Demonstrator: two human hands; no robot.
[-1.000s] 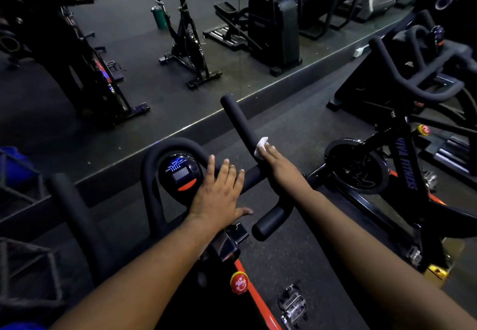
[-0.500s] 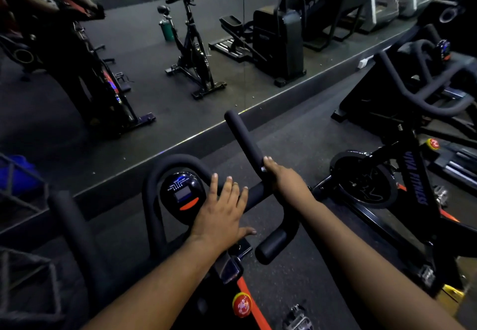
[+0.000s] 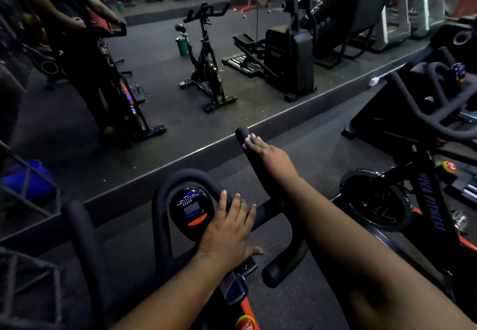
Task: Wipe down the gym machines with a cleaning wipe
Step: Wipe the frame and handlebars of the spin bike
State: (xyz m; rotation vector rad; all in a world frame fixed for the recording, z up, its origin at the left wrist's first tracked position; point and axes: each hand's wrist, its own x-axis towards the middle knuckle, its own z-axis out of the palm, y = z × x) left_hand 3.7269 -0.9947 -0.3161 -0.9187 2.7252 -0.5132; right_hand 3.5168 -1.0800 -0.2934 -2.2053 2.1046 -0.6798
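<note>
Head view: right hand [image 3: 268,155] stretched along the black padded handlebar horn [image 3: 251,160], fingers pressing a wipe [image 3: 247,140] against it near the tip. Only a small white crumpled scrap of wipe visible, mostly hidden under the fingertips. Left hand [image 3: 227,231] laid flat on the crossbar, fingers straight and slightly spread, holding nothing, beside the round console [image 3: 191,207] with its orange button. Mirror [image 3: 154,76] ahead; another bike [image 3: 423,190] to the right.
</note>
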